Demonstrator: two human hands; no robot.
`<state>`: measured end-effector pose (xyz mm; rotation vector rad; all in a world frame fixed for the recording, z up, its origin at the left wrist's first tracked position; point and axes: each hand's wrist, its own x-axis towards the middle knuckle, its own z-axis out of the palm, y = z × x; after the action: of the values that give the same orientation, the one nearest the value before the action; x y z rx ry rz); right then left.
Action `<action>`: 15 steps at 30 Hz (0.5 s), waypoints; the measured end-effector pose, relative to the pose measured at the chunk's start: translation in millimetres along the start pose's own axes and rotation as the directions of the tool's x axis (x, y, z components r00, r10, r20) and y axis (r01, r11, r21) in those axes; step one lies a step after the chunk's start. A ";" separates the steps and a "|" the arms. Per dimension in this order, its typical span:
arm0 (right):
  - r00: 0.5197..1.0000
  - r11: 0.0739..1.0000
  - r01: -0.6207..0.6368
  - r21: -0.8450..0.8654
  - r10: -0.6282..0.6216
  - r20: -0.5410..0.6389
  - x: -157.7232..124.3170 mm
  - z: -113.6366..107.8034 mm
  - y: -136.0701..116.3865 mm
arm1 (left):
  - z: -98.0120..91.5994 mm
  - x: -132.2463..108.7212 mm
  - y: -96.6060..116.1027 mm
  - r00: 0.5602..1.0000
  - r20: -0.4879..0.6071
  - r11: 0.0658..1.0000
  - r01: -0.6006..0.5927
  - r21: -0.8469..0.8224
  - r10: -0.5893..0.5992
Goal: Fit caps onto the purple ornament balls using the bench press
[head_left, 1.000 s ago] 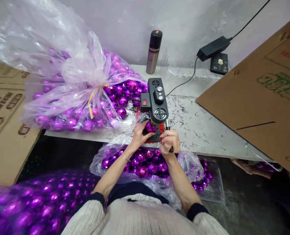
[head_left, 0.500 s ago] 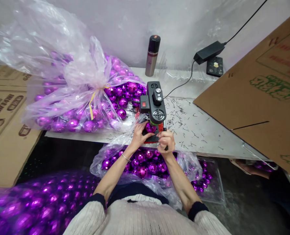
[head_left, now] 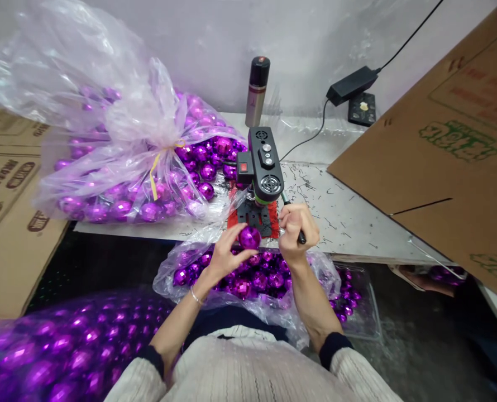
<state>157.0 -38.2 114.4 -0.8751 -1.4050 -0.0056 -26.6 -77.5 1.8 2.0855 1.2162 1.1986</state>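
Between the thumb and fingers of my left hand is a shiny purple faceted ball ornament, held in front of a small black drill press. My right hand is wrapped round the press's black-gripped lever handle. Under the press head, the slotted black base plate shows bare, with a red sheet beneath it. Below my hands, an open plastic bag full of purple balls lies against the table's front edge.
A large clear bag of purple balls, tied with yellow, fills the left. Behind stand a spray can and a black power adapter on a cord. Dark shavings litter the white table. A cardboard box leans in from the right.
My left hand has drawn the purple ball from under the press head toward me. My right hand has swung the lever outward to the right, still gripping it.
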 end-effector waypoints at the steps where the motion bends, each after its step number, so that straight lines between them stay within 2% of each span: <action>1: 1.000 1.000 0.002 0.006 -0.002 0.002 -0.6 0.0 0.3 | -1.6 -11.1 8.3 0.995 0.077 0.997 -0.070 0.018 0.068; 3: 1.000 1.000 0.006 0.026 -0.006 0.010 -1.3 -0.4 1.4 | 3.3 -29.5 22.6 0.958 0.221 0.979 -0.199 0.045 0.185; 5: 0.999 0.999 0.023 0.047 -0.025 0.043 -1.2 -2.5 3.1 | 13.9 -41.1 33.0 0.920 0.304 0.957 -0.280 0.074 0.246; 8: 0.987 1.000 0.003 0.013 -0.005 0.163 -3.7 -15.6 8.5 | 18.4 -46.4 41.6 0.914 0.292 0.941 -0.324 0.102 0.283; 10: 0.972 0.994 -0.068 -0.083 0.085 0.221 -10.4 -36.8 14.1 | 1.1 -45.8 42.1 0.945 0.162 0.940 -0.308 0.146 0.284; 12: 0.964 0.964 -0.151 -0.219 0.193 0.184 -23.0 -70.8 21.1 | -34.1 -46.6 36.6 0.966 -0.063 0.944 -0.230 0.238 0.251; 14: 0.941 0.872 -0.285 -0.397 0.333 0.055 -42.7 -115.5 29.3 | -79.8 -52.2 23.2 0.943 -0.303 0.942 -0.031 0.335 0.139; 15: 0.916 0.794 -0.362 -0.489 0.401 -0.027 -55.4 -139.7 33.6 | -103.0 -57.7 13.4 0.910 -0.414 0.925 0.138 0.353 0.023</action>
<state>279.2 -115.6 61.7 -1.5921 -1.2924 -0.0173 -121.3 -138.7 39.1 2.0917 1.8153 1.5307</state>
